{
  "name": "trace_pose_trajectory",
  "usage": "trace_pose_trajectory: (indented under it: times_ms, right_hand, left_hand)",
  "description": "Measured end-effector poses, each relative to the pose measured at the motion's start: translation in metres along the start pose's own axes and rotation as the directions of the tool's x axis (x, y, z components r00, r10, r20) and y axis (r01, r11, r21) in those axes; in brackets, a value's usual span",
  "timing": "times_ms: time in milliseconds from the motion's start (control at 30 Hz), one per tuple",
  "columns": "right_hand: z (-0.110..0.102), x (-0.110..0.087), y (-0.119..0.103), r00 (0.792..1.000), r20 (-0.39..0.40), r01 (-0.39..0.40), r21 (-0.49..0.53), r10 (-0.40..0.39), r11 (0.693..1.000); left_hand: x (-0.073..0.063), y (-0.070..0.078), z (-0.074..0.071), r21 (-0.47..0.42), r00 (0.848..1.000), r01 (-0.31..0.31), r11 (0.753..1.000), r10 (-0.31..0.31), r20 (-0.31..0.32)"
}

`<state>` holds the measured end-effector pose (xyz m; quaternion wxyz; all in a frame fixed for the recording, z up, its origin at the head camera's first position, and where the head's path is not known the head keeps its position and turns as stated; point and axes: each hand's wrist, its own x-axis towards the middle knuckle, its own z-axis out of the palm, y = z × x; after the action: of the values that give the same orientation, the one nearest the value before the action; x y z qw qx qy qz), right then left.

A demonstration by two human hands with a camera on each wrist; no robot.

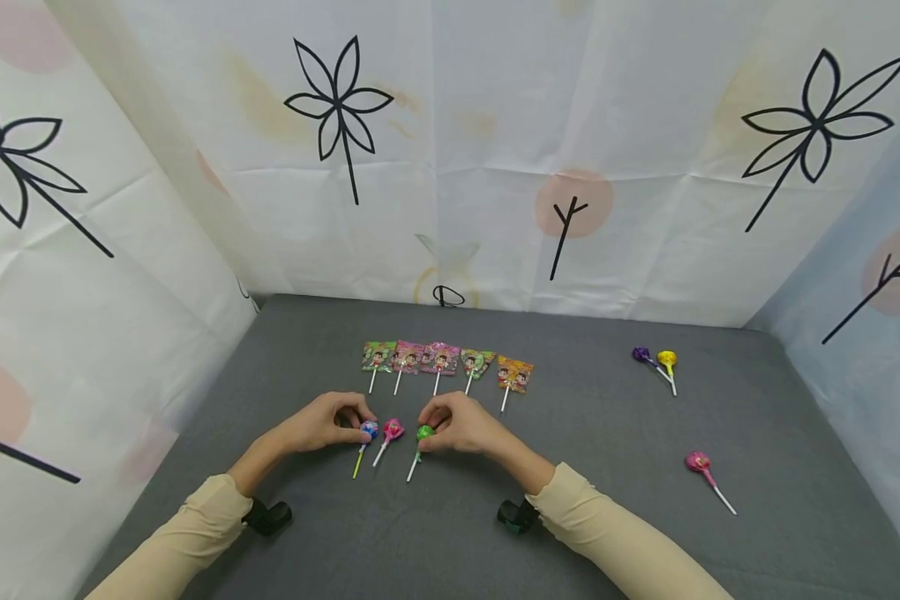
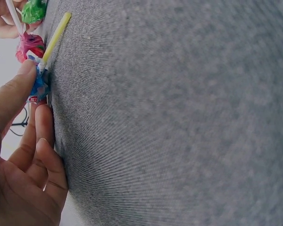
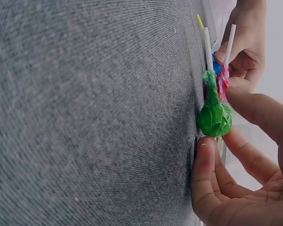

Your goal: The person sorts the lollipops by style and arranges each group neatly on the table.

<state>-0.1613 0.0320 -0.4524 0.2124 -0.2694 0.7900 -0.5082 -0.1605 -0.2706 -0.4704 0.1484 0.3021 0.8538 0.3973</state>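
Between thumb and fingers, my left hand (image 1: 328,423) holds a blue-wrapped lollipop (image 2: 39,86) with a yellow stick, low over the grey table (image 1: 390,542). A pink-wrapped lollipop (image 1: 393,429) with a white stick lies just right of it, touched by neither hand in the head view. My right hand (image 1: 461,425) has its thumb and fingertips around the head of a green-wrapped lollipop (image 3: 215,120), whose white stick points toward the near edge. In the right wrist view the fingertips meet the bottom of the green ball.
Behind the hands, a row of flat-wrapped lollipops (image 1: 441,358) in green, pink and orange packets spans the table. At the right lie a purple lollipop (image 1: 641,354), a yellow lollipop (image 1: 667,358) and another pink lollipop (image 1: 697,462). Patterned white cloth (image 1: 495,125) surrounds the table's back and sides.
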Motion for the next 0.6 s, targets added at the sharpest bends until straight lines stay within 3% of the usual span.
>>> trace_pose_trajectory:
  times_ms: [233, 600]
  right_hand:
    - [0.0014, 0.0025, 0.0007, 1.0, -0.007, 0.013, -0.005, -0.013, 1.0]
    - [0.0069, 0.0095, 0.0024, 0.995, 0.004, 0.097, 0.03, -0.097, 0.995]
  left_hand:
    - [0.0001, -0.0012, 0.0, -0.001, 1.0, 0.014, 1.0, -0.014, 0.004]
    - [0.0005, -0.0014, 0.0, -0.003, 1.0, -0.011, 1.0, 0.011, -0.003]
